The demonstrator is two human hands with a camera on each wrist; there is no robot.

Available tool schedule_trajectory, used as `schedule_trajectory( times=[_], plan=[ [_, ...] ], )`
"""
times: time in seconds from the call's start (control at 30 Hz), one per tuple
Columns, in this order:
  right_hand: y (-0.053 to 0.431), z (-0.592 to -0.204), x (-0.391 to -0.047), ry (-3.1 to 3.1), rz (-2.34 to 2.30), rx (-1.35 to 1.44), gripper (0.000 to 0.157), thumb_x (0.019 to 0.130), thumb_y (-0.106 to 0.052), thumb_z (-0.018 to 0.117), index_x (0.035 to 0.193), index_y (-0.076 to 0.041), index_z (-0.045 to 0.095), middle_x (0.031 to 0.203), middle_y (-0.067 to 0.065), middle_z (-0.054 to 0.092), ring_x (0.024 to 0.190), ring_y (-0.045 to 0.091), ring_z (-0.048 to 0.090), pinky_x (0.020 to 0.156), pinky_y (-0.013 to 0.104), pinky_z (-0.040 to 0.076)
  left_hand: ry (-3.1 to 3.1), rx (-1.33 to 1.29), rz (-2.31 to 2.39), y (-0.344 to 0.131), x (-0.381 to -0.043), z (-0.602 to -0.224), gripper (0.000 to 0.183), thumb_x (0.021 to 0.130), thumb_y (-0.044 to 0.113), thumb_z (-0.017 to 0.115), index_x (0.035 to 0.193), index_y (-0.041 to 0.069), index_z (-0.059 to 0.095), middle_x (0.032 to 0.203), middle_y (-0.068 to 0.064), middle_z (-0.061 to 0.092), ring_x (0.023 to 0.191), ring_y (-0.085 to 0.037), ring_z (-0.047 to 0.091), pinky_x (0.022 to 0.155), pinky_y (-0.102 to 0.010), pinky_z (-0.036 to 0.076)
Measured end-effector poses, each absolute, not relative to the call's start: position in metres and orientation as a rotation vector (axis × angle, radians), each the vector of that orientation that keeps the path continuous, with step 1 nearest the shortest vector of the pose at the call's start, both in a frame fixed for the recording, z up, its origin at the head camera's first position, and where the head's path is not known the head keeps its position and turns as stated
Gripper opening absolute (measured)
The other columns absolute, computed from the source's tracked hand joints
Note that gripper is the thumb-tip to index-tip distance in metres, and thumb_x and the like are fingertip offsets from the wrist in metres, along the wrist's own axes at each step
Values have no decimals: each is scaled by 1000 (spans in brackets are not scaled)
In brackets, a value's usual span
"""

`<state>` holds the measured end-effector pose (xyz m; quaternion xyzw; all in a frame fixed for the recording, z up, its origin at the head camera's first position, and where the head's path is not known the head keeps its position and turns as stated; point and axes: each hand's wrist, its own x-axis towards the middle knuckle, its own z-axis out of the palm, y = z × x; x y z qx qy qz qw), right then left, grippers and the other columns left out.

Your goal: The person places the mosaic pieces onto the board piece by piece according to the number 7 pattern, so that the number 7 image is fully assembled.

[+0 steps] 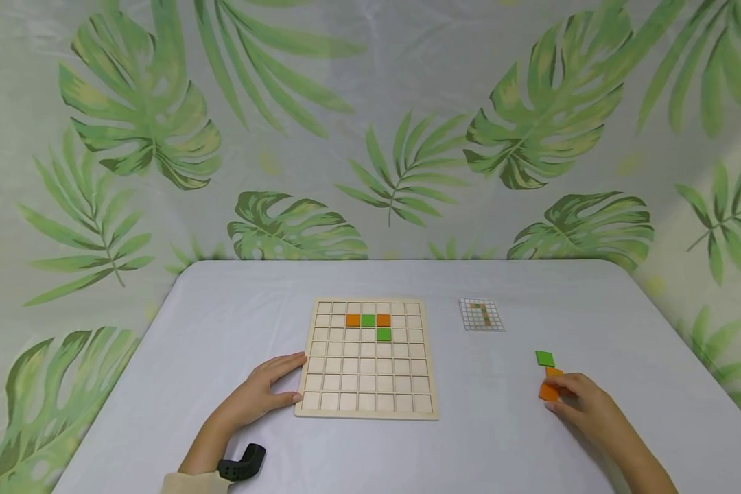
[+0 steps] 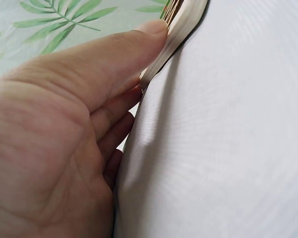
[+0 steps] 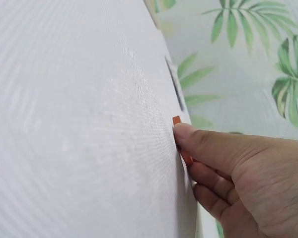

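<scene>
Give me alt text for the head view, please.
A person's right hand pinches an orange tile near another orange tile and a green tile, while the left hand touches the left edge of a wooden grid board. The board holds four tiles, two orange and two green; a pattern card lies to its right.

Table (image 1: 494,446), covered in white. Left of centre, one wooden grid board (image 1: 367,414); to its right, one small gridded card (image 1: 482,315); farther right and nearer, one green tile (image 1: 545,359), one orange tile (image 1: 554,371).

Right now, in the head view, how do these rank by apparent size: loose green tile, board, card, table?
1. Table
2. Board
3. Card
4. Loose green tile
</scene>
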<state>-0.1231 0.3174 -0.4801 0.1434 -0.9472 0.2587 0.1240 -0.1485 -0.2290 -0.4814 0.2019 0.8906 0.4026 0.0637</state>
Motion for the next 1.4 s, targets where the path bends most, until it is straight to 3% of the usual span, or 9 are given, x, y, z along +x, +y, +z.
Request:
schedule_trajectory(
  times=[0.27,0.33,0.5,0.63,0.87,1.07,1.2,1.4],
  plan=[
    [309,-475,-120,-2785,764,362,29,69,-12,77,95,-7,66,96,4,58,87,16,54,74,2,31,2695,620,1232,-229,-148,-482,67,75,34,70,133,11,45,137,-5,40,126,-31,31,100,-53,23],
    [305,-472,-120,-2799,781,360,30,72,-14,75,99,-7,65,98,5,59,88,21,55,76,10,38,2687,616,1232,-229,-149,-482,68,75,34,70,134,11,44,137,-5,40,127,-31,30,100,-53,23],
    [292,-462,-123,-2749,767,437,36,72,-8,75,106,-8,62,97,2,61,84,19,58,69,35,50,2680,590,1224,-229,-149,-482,69,75,35,70,134,12,44,138,-3,38,128,-29,29,101,-52,22],
    [277,-452,-130,-2674,778,539,40,71,-5,74,108,-12,61,98,-3,61,83,13,56,69,31,50,2682,597,1225,-229,-150,-482,69,75,35,70,134,12,44,138,-3,39,128,-29,29,101,-53,22],
    [236,-442,-150,-2560,925,660,38,74,-5,73,110,-10,62,104,-4,59,87,16,55,72,22,47,2695,605,1222,-229,-150,-482,68,75,34,71,134,12,45,137,-4,40,127,-29,30,101,-53,22],
    [194,-440,-164,-2531,1022,760,35,76,-5,72,109,-7,62,106,-3,58,91,14,53,73,32,50,2697,618,1236,-229,-150,-482,67,75,34,70,134,11,45,137,-6,40,127,-31,30,100,-54,23],
    [170,-439,-173,-2538,1083,814,34,77,-6,70,110,-6,61,107,-1,59,90,20,55,72,39,49,2684,598,1250,-228,-149,-482,67,75,33,71,134,12,45,137,-5,40,127,-30,30,100,-53,22],
    [139,-445,-188,-2588,1118,826,36,77,-7,71,112,-4,60,105,3,59,89,24,57,75,39,49,2669,586,1244,-229,-148,-480,68,75,33,71,134,12,44,138,-4,39,128,-29,28,101,-53,21]
  ],
)
